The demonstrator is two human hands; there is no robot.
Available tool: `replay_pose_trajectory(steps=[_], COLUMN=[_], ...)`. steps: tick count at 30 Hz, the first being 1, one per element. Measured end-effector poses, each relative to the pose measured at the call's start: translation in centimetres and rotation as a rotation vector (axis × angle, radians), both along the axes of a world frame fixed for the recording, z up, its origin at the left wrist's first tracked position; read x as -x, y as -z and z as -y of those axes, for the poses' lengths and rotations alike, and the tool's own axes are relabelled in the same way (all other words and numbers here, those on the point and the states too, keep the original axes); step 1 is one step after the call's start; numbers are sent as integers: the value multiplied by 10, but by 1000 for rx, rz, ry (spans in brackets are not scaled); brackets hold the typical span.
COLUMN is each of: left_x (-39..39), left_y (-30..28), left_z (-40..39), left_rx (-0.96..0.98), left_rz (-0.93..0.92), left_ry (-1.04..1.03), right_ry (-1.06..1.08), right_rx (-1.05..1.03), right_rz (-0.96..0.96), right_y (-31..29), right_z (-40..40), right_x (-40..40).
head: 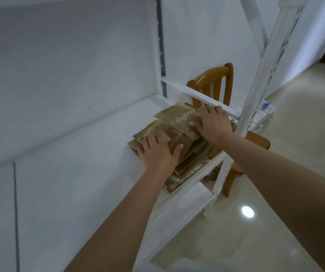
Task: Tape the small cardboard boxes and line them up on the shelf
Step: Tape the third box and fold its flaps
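Two bare forearms reach in from the bottom of the frame, one from the lower centre and one from the lower right, both stretched toward the middle. They end over a stack of flattened cardboard boxes (179,138) lying on a white shelf (75,173), at the shelf's right-hand end, just right of centre in the frame. The cardboard is brown and shiny in places, with glossy strips that look like tape. The sheets are fanned unevenly, corners jutting out at several angles; their exact number cannot be counted. The top sheet carries pale lettering that reads roughly as "mood".

The left hand (157,152) lies palm down on the near left part of the stack, fingers straight and slightly spread, thumb out to the right, pressing rather than gripping. The right hand (212,124) lies palm down on the far right part of the top sheet, fingers extended and relaxed, their tips near the stack's far edge. Neither hand curls around anything.

Beyond the stack, a white crossbar and a slotted white upright (263,79) of the shelving frame cross the upper right. Behind them stands one wooden chair (216,83) with a slatted back. A pale glossy floor (294,173) fills the right side, with one round light reflection.
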State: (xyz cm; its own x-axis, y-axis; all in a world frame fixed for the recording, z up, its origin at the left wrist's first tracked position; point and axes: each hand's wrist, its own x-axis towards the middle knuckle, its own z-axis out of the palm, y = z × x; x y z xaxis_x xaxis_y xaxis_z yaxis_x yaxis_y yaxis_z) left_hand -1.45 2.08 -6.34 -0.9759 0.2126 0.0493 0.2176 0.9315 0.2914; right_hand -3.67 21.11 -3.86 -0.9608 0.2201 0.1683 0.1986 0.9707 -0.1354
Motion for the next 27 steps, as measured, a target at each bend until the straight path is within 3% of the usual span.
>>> replay_pose_trajectory(steps=[9,16,23,27], left_x=[-12,-11,-4,5], left_y=[19,18,-25,-46], left_z=[-11,-11,-12,-2], left_rx=[-96,-210,-638,-858], left_rz=[170,212,-91,-49], left_ry=[-152,-139,-157,-251], right_ry=[5,34,53,35], right_rx=[267,284,366,304], right_rz=[202,125,47,10], right_y=[11,5,-9,-10], right_z=[-23,-27,-23,-19], right_x=[34,36,40,41])
